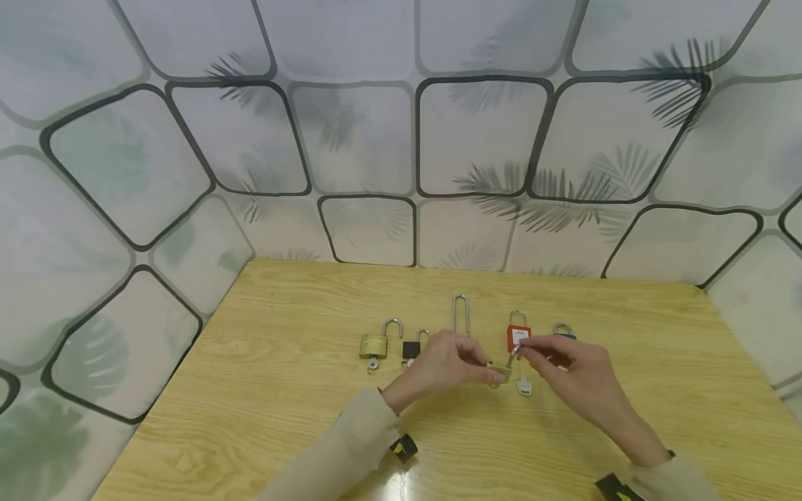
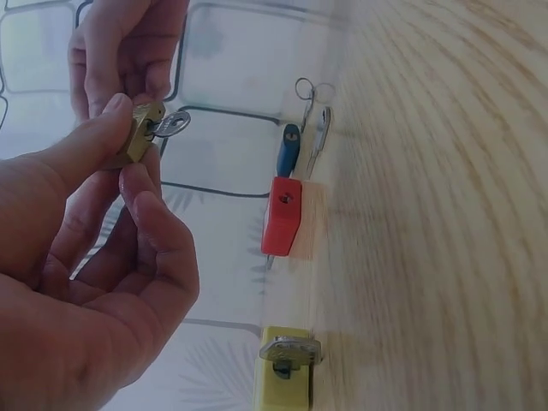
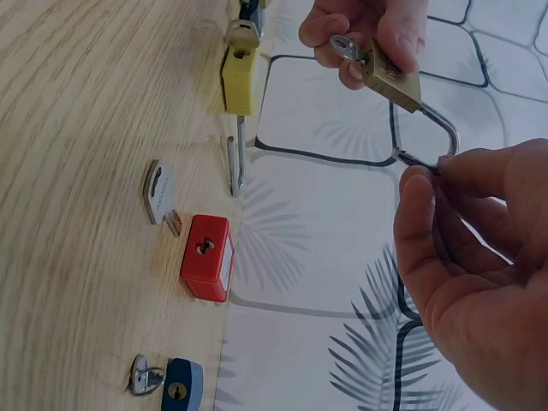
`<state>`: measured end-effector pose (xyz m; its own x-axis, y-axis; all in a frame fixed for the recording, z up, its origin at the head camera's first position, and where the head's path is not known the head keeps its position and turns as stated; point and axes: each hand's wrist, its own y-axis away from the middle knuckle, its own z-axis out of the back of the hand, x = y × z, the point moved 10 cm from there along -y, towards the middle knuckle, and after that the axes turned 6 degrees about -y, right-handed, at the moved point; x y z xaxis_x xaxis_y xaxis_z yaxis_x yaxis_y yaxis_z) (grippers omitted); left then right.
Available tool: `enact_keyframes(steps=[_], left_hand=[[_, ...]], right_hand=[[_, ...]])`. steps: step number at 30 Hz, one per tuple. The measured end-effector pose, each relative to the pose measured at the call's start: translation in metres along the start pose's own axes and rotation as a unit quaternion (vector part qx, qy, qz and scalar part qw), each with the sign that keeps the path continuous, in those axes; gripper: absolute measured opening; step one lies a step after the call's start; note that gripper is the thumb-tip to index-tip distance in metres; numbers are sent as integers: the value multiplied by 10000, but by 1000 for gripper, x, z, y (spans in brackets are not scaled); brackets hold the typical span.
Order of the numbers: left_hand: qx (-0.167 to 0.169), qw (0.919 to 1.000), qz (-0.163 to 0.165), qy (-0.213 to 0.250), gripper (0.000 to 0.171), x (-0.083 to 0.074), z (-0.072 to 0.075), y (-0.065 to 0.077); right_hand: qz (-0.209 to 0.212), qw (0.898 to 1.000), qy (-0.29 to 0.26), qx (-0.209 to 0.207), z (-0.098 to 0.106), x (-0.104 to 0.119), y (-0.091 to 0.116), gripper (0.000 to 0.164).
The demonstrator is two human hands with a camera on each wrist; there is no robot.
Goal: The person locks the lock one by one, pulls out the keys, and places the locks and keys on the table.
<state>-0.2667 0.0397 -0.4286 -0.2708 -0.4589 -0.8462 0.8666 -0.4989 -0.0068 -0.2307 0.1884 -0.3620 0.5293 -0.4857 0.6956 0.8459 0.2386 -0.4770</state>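
My left hand (image 1: pixel 446 363) grips the body of a small brass padlock (image 3: pixel 391 84) between thumb and fingers. A silver key (image 3: pixel 345 48) sticks out of the padlock's keyhole. The padlock's shackle (image 3: pixel 449 128) is swung out, one end free of the body. With thumb and fingertips, my right hand (image 1: pixel 576 372) pinches the shackle near its free end. Both hands hold the padlock above the table, in front of a red padlock (image 1: pixel 516 337). A loose silver key (image 1: pixel 524 387) lies on the table just below the red padlock.
On the wooden table (image 1: pixel 282 390), a brass padlock (image 1: pixel 373 346) with its shackle open and a black padlock (image 1: pixel 411 350) stand left. A yellow padlock (image 3: pixel 240 81) with a long shackle (image 1: pixel 461 313) is mid-row. A blue padlock (image 3: pixel 182 385) with keys (image 3: pixel 141 377) beside it sits right.
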Motion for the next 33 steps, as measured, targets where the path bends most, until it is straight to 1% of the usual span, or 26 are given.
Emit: enact_keyframes(steps=[5,11,15,21,27,30,33], left_hand=[[18,10000,-66,69,17,-2,-1,0],[77,9997,-77,225,17,-3,-4,0],[101,9995,-30,287,18,-2,-7,1],[76,9998,-10,209,17,-3,-8,1],[65,9999,-22,124,17,-2,-8,1],[72,9998,-64,184,17,-2,-9,1],[50,9994,-129,330,18,-2,-8,1]], right_hand=[[-347,9993,62,84,-4,-5,-1,12],[-514,9985,41,182,-8,-6,-2,13],[-383,9991,57,164,-9,0,-3,10],[-165,9998,91,119,-12,6,-6,9],[1,9999,-11,140,-14,10,-7,14],[84,9999,-27,141,-14,12,-6,17],[400,9990,-102,160,-15,18,-6,24]])
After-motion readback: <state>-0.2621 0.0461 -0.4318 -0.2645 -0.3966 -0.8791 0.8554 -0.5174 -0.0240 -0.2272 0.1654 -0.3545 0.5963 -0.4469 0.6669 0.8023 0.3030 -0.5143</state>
